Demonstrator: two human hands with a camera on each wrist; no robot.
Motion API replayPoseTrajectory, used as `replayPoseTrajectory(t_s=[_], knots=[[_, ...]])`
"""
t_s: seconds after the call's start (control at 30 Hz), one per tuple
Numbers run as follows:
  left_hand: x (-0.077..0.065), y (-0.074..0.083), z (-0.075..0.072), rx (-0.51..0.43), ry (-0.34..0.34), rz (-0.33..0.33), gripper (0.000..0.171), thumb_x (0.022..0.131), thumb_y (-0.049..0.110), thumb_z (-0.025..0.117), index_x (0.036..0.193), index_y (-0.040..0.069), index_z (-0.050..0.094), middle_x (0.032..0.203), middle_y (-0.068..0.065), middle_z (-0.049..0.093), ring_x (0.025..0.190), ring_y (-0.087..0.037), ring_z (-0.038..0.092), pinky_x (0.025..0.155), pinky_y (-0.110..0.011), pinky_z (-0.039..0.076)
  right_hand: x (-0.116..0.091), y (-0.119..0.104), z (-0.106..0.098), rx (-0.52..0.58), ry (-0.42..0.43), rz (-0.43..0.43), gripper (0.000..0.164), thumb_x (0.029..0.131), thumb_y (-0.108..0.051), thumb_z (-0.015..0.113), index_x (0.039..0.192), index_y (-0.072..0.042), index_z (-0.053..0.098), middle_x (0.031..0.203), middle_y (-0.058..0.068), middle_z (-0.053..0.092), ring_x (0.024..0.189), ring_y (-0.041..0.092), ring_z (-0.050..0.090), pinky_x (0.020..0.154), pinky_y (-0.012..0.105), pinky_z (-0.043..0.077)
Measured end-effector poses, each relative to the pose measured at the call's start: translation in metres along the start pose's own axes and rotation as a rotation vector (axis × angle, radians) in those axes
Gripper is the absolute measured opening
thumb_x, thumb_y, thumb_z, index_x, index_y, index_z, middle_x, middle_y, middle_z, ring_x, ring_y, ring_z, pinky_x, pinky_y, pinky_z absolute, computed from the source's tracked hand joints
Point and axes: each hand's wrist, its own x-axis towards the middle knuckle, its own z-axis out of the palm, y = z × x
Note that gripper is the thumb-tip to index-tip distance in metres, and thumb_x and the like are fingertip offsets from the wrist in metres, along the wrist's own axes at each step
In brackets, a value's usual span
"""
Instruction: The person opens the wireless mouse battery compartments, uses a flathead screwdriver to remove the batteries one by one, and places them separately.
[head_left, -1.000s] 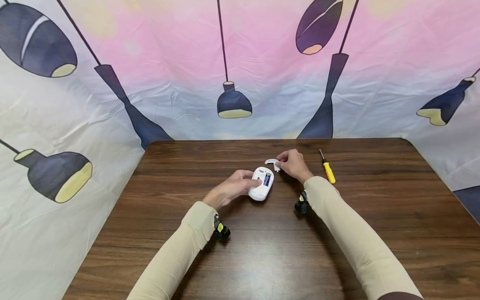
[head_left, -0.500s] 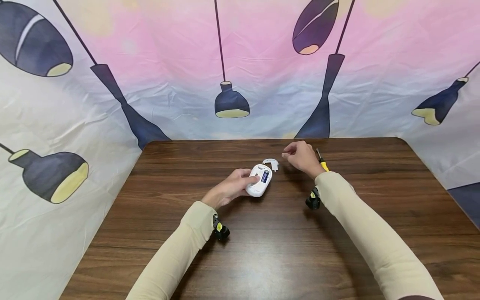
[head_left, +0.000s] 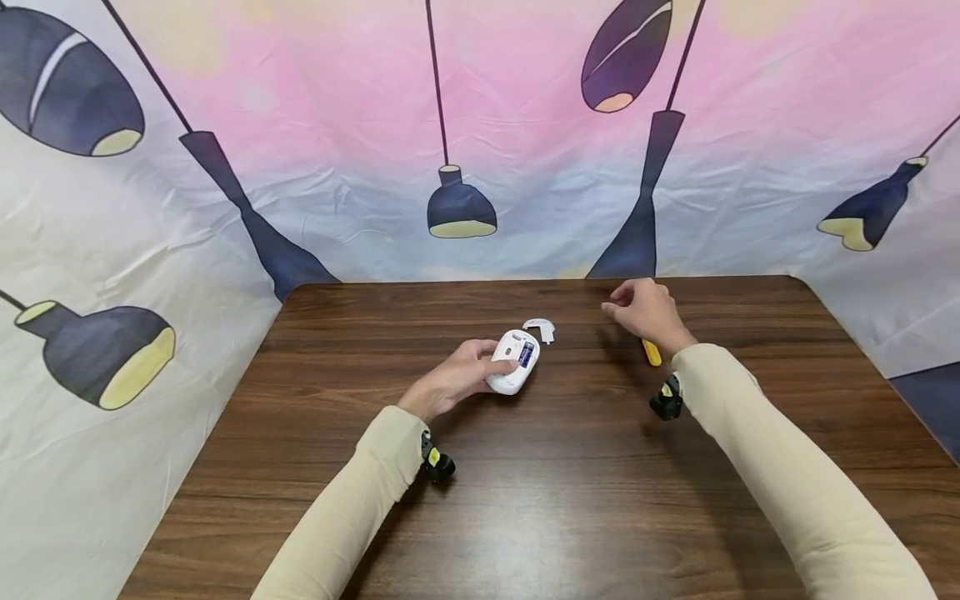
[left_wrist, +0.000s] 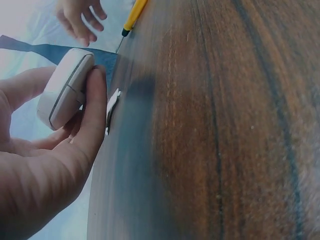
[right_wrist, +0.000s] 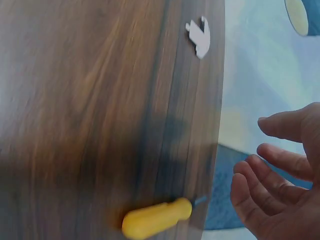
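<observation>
Head view: mouse (head_left: 517, 377) in your left hand (head_left: 453, 379)

Your left thumb and fingers pinch the mouse above the bench (head_left: 570, 467). Your right hand (head_left: 647, 312) hangs near the screwdriver (head_left: 652, 353), fingers loosely curved and parted, well apart from the mouse. The cover (head_left: 545, 330) lies between, nearer the mouse.

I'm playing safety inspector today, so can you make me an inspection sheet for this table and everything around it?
Surface: shiny dark brown wood-grain table with rounded far corners.
Job's things: white rounded plastic computer mouse, its underside bay open and dark blue inside; small white curved plastic piece lying apart from it; yellow-handled metal-tipped screwdriver on the table.
Clutter: nothing seen.
Hands: left hand grips the mouse; right hand hovers near the screwdriver, holding nothing.
Cables: nothing seen.
Surroundings: pink, white and blue fabric backdrop printed with dark hanging lamps.
</observation>
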Motion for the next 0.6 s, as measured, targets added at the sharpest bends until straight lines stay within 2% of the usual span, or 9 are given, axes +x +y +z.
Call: replayPoseTrajectory(t_s=[0.2,0.47,0.53,0.6], knots=[[0.001,-0.002,0.0,-0.02,-0.001,0.0,0.045,0.099,0.0,0.059,0.14,-0.013,0.045,0.117,-0.017,0.062,0.093,-0.017,0.065,0.089,-0.034,0.061,-0.01,0.017,-0.01,-0.037,-0.017,0.048,0.037,0.097,-0.025,0.068,0.114,0.008,0.067,0.11,0.025,0.066,0.094,0.038,0.064,0.087,0.057,0.053],[0.003,-0.003,0.002,-0.045,-0.012,0.015,0.046,0.099,-0.002,0.058,0.141,-0.012,0.043,0.119,-0.017,0.061,0.093,-0.017,0.064,0.086,-0.031,0.06,-0.019,0.034,-0.014,-0.116,-0.033,0.116,0.046,0.095,-0.031,0.07,0.113,0.011,0.066,0.113,0.029,0.066,0.105,0.046,0.059,0.099,0.067,0.042],[0.003,-0.002,0.002,-0.042,-0.01,0.02,0.045,0.098,-0.002,0.059,0.139,-0.013,0.044,0.118,-0.017,0.061,0.093,-0.017,0.064,0.086,-0.031,0.061,-0.021,0.038,-0.014,-0.122,-0.046,0.142,0.046,0.095,-0.033,0.071,0.11,0.01,0.067,0.113,0.029,0.066,0.105,0.046,0.059,0.1,0.067,0.041],[0.003,-0.002,0.003,-0.042,-0.006,0.023,0.046,0.097,-0.003,0.061,0.139,-0.013,0.044,0.118,-0.018,0.061,0.093,-0.018,0.065,0.086,-0.032,0.061,-0.024,0.042,-0.013,-0.123,-0.063,0.166,0.046,0.094,-0.035,0.072,0.107,0.008,0.069,0.114,0.028,0.066,0.101,0.044,0.061,0.095,0.065,0.045]])
